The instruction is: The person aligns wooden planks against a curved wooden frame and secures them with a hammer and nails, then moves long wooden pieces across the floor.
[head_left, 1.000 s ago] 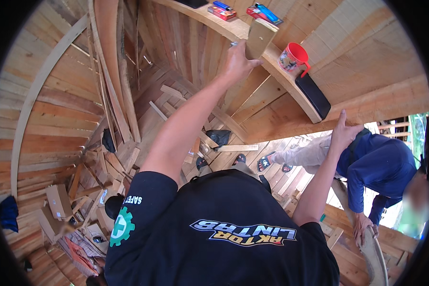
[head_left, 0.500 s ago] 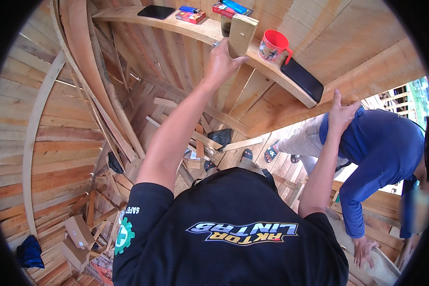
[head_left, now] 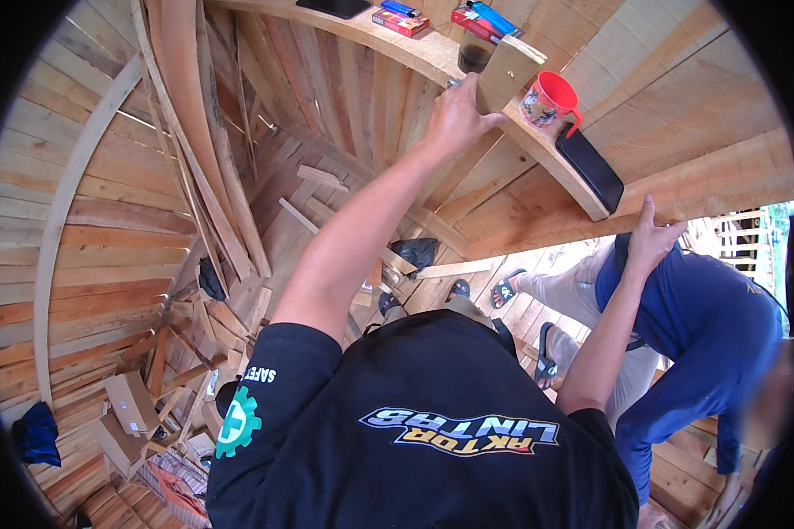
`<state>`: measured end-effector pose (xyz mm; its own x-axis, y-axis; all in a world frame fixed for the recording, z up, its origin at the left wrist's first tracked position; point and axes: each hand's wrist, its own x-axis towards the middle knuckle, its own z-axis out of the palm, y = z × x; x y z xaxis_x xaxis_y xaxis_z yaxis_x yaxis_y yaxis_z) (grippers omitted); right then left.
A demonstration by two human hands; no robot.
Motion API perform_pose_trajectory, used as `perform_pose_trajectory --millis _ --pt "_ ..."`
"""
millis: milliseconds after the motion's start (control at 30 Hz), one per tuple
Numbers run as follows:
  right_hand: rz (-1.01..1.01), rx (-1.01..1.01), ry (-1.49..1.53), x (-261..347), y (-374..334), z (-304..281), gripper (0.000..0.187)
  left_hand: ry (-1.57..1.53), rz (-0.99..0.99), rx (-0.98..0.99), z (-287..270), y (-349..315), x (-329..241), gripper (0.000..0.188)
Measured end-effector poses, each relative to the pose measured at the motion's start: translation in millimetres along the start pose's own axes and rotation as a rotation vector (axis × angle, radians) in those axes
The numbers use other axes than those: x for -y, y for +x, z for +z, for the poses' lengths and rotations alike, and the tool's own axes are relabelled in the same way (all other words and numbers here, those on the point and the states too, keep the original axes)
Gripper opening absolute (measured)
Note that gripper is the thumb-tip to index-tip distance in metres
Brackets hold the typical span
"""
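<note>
Below a curved wooden ledge (head_left: 415,55), my left hand (head_left: 460,119) is closed round the base of a short upright wooden block (head_left: 510,75), its thumb reaching to the right and some fingertips hidden. Behind this hand stands a glass of dark drink (head_left: 475,55). A red-rimmed mug (head_left: 549,99) and a black phone (head_left: 591,167) sit on the ledge to the right of the block. Further right, my right hand (head_left: 655,240) grips the lower edge of a wide plank (head_left: 706,189), one finger stretched up along its face.
At my right a person in blue (head_left: 692,317) bends low. Another phone (head_left: 333,7) and small boxes with lighters (head_left: 401,21) lie along the ledge. Wood offcuts (head_left: 322,178) and a black bag (head_left: 415,254) are on the floor, cardboard boxes (head_left: 131,404) at lower left.
The view has shifted, so the ledge and its items appear further right. Both my hands keep their holds. The person in blue has shifted, and a sandalled foot now shows more fully.
</note>
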<state>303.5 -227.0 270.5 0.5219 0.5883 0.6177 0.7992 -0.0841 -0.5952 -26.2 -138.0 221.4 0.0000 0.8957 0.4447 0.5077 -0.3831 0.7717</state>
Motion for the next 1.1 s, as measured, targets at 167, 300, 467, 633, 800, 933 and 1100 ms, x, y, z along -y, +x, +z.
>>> perform_pose_trajectory --millis 167,300,467,633,800,933,1100 --pt "0.001 0.017 0.068 3.6 -2.2 -1.6 0.061 0.024 -0.05 0.024 -5.9 -1.9 -5.6 0.061" --pt "-0.008 0.013 0.065 12.3 -4.9 -2.8 0.06 -0.061 0.022 -0.031 -3.6 -1.9 5.9 0.061" --pt "0.024 0.017 0.017 11.6 -5.1 -2.8 0.063 -0.084 0.008 -0.014 -9.4 0.8 8.5 0.061" --pt "0.044 0.03 0.02 11.7 -5.4 -3.2 0.065 -0.09 -0.012 -0.074 -18.9 5.3 17.2 0.059" --pt "0.045 0.02 0.091 8.7 -5.1 -2.2 0.066 -0.032 -0.029 -0.07 -28.4 8.6 26.5 0.061" --pt "0.019 0.004 0.109 7.1 -4.3 0.4 0.067 -0.033 -0.029 -0.076 -30.6 8.9 26.3 0.061" --pt "0.042 0.018 0.118 9.2 -4.6 -0.6 0.067 0.001 0.001 -0.076 -25.0 10.1 28.5 0.058"
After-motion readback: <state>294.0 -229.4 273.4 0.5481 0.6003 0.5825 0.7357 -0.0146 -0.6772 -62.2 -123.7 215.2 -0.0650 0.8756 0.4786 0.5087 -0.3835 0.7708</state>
